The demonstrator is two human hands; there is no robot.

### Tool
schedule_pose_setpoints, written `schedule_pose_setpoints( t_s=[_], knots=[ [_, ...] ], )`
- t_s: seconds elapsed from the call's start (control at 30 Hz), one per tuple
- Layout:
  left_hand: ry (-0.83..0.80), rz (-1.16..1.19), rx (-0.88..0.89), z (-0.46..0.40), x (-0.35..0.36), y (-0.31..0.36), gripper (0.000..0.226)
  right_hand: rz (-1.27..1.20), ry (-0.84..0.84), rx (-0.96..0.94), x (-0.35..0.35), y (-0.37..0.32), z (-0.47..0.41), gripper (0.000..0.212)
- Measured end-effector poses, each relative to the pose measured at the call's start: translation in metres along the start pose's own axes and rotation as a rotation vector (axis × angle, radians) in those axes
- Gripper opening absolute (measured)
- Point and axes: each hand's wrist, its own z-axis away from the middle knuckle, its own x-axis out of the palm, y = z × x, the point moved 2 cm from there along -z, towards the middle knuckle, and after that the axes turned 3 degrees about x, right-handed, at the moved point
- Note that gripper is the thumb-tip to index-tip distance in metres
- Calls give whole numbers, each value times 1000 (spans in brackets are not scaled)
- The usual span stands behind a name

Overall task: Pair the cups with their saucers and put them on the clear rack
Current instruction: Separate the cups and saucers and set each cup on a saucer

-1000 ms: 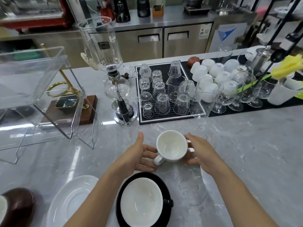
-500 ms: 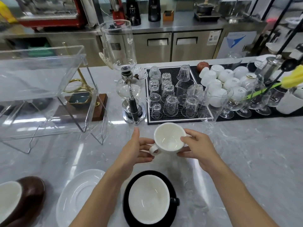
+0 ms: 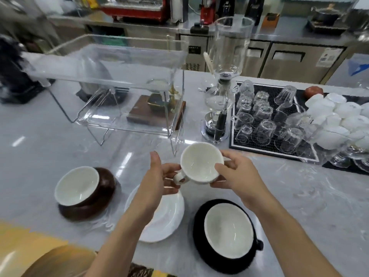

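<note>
A white cup [image 3: 200, 163] hangs in the air above the counter, held from both sides. My right hand [image 3: 236, 172] grips its right rim and wall; my left hand [image 3: 157, 179] has fingers at its handle. Just below it, partly under my left forearm, lies an empty white saucer [image 3: 168, 214]. A black cup [image 3: 227, 232] stands on a black saucer [image 3: 201, 246] at the lower right. A brown cup [image 3: 85, 188] sits on a brown saucer [image 3: 79, 213] at the left. The clear rack [image 3: 111, 76] stands at the back left, apart from both hands.
A glass siphon brewer [image 3: 221, 96] rises just behind the held cup. A black mat with several upturned glasses [image 3: 265, 118] and a pile of white cups [image 3: 337, 120] fill the right. A wooden block with a brass stand [image 3: 157, 108] sits behind the rack.
The view has swung left, bringing the brown cup, white saucer and rack further into view. Both hands have carried the white cup left, over the edge of the white saucer.
</note>
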Motion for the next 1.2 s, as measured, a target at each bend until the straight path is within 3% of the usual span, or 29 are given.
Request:
schedule_pose_setpoints(
  t_s=[0.4, 1.2],
  knots=[
    [167, 26, -66, 46, -88, -41, 87, 118, -187, 65, 92, 21, 22, 28],
    [53, 2, -137, 51, -122, -79, 86, 211, -178, 164, 113, 47, 39, 25]
  ],
)
